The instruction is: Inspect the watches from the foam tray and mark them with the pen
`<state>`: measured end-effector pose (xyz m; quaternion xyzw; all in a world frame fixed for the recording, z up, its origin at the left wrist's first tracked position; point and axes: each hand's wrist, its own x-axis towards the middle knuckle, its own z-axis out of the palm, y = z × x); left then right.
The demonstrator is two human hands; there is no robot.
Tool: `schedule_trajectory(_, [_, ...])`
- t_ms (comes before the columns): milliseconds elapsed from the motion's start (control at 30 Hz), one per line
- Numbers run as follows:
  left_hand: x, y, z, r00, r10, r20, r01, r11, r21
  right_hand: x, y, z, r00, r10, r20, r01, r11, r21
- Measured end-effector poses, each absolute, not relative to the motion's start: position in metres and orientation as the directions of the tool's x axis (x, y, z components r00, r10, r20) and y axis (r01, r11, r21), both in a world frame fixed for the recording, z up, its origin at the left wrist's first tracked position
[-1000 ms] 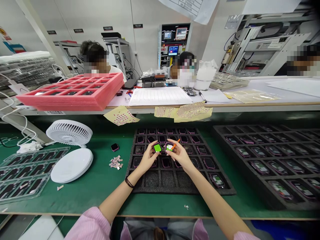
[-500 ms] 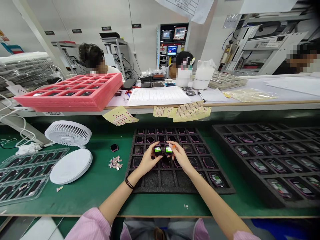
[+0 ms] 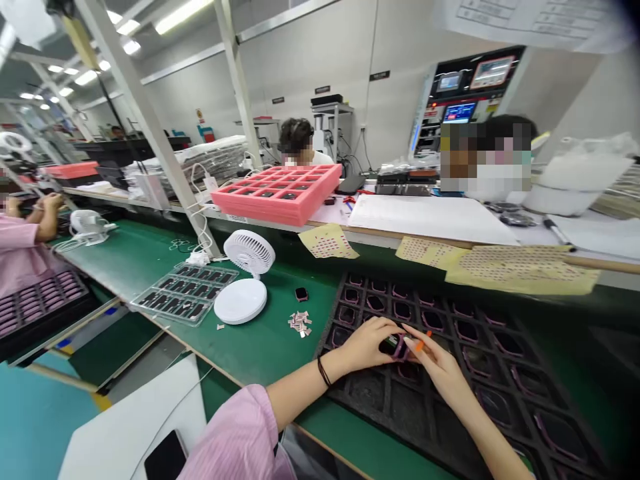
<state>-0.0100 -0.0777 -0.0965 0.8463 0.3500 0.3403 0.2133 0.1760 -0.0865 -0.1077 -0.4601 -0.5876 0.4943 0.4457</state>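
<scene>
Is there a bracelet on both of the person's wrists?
No, black bands circle only the left wrist; the right wrist looks bare.

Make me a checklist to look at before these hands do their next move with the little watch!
1. Left hand gripping the pink-rimmed smartwatch: ok.
2. Right hand pinching the orange stick: ok.
3. Smartwatch screen free of marks: cannot tell, the hands hide it.
4. Hands above the black foam tray: ok.
5. Loose watch on the green mat apart from the hands: ok.
</scene>
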Motion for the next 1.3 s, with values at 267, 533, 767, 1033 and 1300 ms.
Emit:
schedule_trajectory(267, [-0.007, -0.084, -0.093, 0.385, 0.723, 0.574, 0.332, -0.689, 0.645, 0.179, -0.091, -0.093, -0.314, 0.939, -0.143, -0.106, -0.184, -0.977])
schedule_trajectory(533, [-0.005, -0.083, -0.091, 0.384, 0.677, 0.628, 0.317, -0.736, 0.598, 0.178, -0.091, -0.096, -0.301, 0.946, -0.117, -0.173, -0.175, -0.969])
schedule_trajectory(767, [-0.004, -0.08, -0.091, 0.411, 0.629, 0.659, 0.385, -0.776, 0.5, 0.176, -0.09, -0.084, -0.336, 0.939, -0.071, -0.189, -0.141, -0.972])
schedule_trajectory(1033, [-0.002, -0.08, -0.091, 0.468, 0.645, 0.605, 0.381, -0.764, 0.52, 0.17, -0.095, -0.074, -0.357, 0.933, -0.055, -0.14, -0.111, -0.984])
schedule_trajectory(1300, [0.0, -0.082, -0.092, 0.451, 0.638, 0.624, 0.347, -0.769, 0.536, 0.169, -0.098, -0.075, -0.342, 0.939, -0.038, -0.14, -0.091, -0.986])
